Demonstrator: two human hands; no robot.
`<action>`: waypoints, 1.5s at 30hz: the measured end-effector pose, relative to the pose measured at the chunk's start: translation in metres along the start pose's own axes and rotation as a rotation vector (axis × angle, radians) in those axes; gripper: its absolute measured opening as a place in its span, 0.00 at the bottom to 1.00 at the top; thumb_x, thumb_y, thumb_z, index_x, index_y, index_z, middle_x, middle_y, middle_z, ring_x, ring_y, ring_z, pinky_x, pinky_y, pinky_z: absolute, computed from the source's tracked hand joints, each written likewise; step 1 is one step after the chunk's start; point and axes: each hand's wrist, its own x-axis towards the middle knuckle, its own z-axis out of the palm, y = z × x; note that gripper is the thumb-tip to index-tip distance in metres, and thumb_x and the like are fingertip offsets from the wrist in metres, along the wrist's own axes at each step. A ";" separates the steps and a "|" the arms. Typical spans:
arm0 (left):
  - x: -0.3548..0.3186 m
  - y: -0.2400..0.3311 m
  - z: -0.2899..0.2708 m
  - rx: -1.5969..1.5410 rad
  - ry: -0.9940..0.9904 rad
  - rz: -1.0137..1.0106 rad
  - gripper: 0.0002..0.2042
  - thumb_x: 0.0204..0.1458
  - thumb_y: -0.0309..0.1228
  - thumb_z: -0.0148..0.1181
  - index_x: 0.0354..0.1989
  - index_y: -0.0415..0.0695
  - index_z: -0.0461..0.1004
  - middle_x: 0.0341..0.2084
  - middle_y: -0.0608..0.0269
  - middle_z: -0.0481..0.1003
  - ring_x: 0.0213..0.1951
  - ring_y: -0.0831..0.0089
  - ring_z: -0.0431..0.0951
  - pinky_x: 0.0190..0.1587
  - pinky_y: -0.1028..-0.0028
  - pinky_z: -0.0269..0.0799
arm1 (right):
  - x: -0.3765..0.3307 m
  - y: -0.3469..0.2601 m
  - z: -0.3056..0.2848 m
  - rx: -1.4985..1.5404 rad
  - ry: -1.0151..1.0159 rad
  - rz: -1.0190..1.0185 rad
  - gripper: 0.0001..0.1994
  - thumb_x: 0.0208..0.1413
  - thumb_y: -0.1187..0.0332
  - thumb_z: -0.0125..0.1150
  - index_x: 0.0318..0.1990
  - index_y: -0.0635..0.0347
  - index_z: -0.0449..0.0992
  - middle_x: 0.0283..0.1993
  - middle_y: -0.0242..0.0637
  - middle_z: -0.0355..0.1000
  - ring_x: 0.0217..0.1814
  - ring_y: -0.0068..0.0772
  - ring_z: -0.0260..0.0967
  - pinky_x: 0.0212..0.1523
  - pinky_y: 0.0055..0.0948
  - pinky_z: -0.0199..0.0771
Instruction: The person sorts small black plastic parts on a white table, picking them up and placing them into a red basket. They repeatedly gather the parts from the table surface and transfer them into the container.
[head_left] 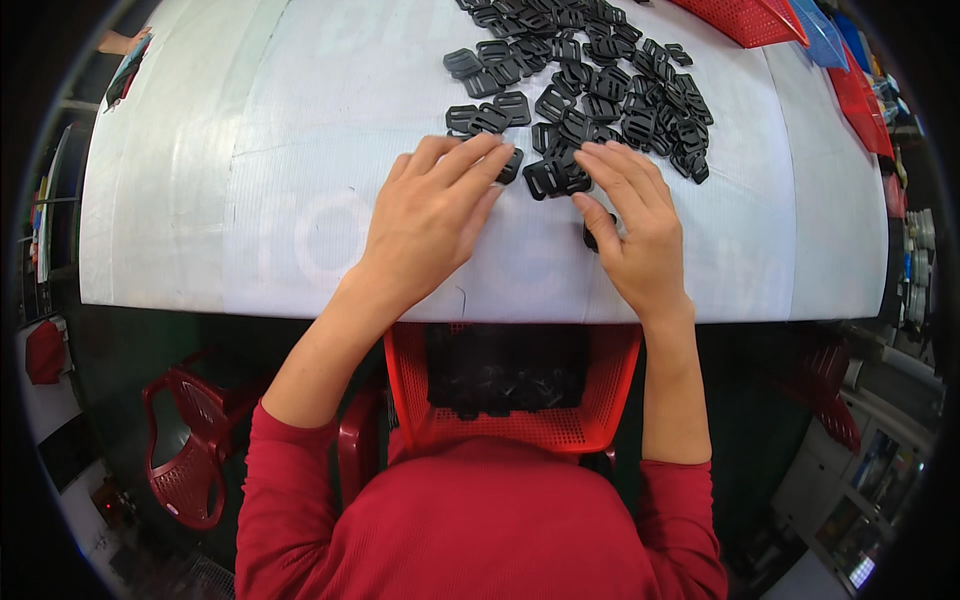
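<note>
Working at the white desk [300, 200], the person kept both hands flat at the near edge of the pile of black plastic buckles [590, 90] in the upper middle of the frame. Doing this well probably meant dragging only a few pieces loose, not the heap. A red basket [510, 425] holding dark pieces sat below the desk edge, lower centre; nothing blocked it. The left hand [430, 220] lay spread, fingers on a buckle [511, 165], pinching nothing. The right hand [635, 225] also lay spread, its thumb against one buckle [590, 238].
</note>
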 end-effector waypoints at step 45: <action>0.064 -0.103 0.002 -0.065 -0.062 -0.295 0.11 0.54 0.30 0.61 0.44 0.46 0.81 0.40 0.63 0.80 0.43 0.65 0.76 0.44 0.69 0.75 | 0.097 0.005 0.046 0.106 -0.340 0.278 0.09 0.50 0.67 0.66 0.40 0.52 0.83 0.38 0.23 0.79 0.46 0.29 0.69 0.45 0.32 0.62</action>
